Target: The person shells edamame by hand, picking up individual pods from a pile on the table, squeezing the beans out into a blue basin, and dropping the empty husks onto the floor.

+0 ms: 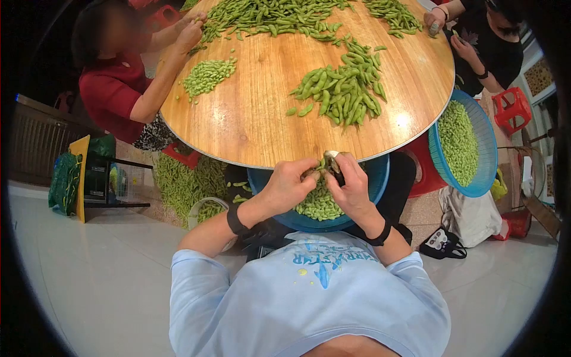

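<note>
My left hand (292, 183) and my right hand (350, 183) meet just off the table's near edge. Between their fingertips is a green edamame pod (323, 163), pinched from both sides and partly covered by the fingers. A dark piece with a pale, shiny rim (332, 156) sits at the fingers of my right hand. Directly below, a blue basket (382, 178) holds shelled green beans (319, 205). Beyond my hands, a pile of unopened edamame pods (345, 89) lies on the round wooden table (262, 113).
Across the table lie a larger pod heap (267, 16) and shelled beans (208, 77). Two people work at left (113, 83) and right (493, 47). A second blue basket (489, 146), a red stool (513, 111) and floor pods (187, 184) surround the table.
</note>
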`<state>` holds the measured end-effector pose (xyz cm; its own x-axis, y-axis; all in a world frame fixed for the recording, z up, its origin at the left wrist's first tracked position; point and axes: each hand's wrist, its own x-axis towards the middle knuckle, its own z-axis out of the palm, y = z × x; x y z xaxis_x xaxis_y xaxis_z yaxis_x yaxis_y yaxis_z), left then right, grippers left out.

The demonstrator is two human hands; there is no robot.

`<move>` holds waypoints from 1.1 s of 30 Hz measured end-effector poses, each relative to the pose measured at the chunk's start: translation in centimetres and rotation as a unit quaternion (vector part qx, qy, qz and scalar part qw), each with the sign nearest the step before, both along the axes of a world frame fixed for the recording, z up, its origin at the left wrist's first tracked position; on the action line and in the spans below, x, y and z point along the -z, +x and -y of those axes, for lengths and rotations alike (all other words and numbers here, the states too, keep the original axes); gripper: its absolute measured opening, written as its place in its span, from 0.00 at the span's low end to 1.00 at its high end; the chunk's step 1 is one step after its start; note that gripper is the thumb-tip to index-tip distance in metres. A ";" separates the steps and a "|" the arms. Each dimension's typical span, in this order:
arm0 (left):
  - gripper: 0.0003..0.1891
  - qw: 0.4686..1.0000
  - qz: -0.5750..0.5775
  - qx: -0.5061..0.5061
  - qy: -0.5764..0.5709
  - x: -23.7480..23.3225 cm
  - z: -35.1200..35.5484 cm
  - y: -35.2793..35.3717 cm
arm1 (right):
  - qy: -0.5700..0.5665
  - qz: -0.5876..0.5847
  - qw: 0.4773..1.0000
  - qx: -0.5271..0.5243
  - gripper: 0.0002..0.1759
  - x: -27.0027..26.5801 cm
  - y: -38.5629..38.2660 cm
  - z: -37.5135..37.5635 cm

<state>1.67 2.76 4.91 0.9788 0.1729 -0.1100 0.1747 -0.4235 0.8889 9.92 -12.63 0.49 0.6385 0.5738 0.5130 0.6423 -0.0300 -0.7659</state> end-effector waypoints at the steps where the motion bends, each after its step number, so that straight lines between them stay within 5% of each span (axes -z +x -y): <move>1: 0.08 1.000 0.004 0.003 -0.003 0.4 0.0 -0.1 | 0.000 0.000 1.000 0.000 0.23 0.0 -0.1 0.0; 9: 0.05 1.000 0.011 0.016 0.010 0.0 0.4 -0.5 | -0.010 0.031 0.999 -0.032 0.22 0.2 -0.3 0.0; 13: 0.06 0.985 0.082 0.110 0.100 -0.7 -0.2 -1.6 | -0.021 0.011 0.998 -0.063 0.19 0.7 -0.1 0.0; 18: 0.05 0.911 -0.044 0.156 0.379 -4.5 -5.3 -7.5 | -0.093 -0.005 0.987 -0.133 0.16 0.3 -0.2 1.8; 20: 0.04 0.835 -0.134 0.202 0.495 -4.6 -6.8 -9.0 | -0.089 0.013 0.987 -0.131 0.16 0.7 0.0 1.7; 23: 0.05 0.910 -0.008 0.141 0.389 -4.4 -7.3 -4.8 | -0.108 0.012 0.986 -0.123 0.13 1.0 -0.9 1.4; 27: 0.03 0.933 0.172 0.047 0.313 -2.4 -7.5 3.2 | -0.051 -0.045 0.992 -0.105 0.13 0.7 -1.0 1.4; 33: 0.07 0.931 0.107 -0.034 0.348 1.8 -8.7 8.7 | 0.001 -0.303 0.943 -0.141 0.16 1.0 -1.2 2.0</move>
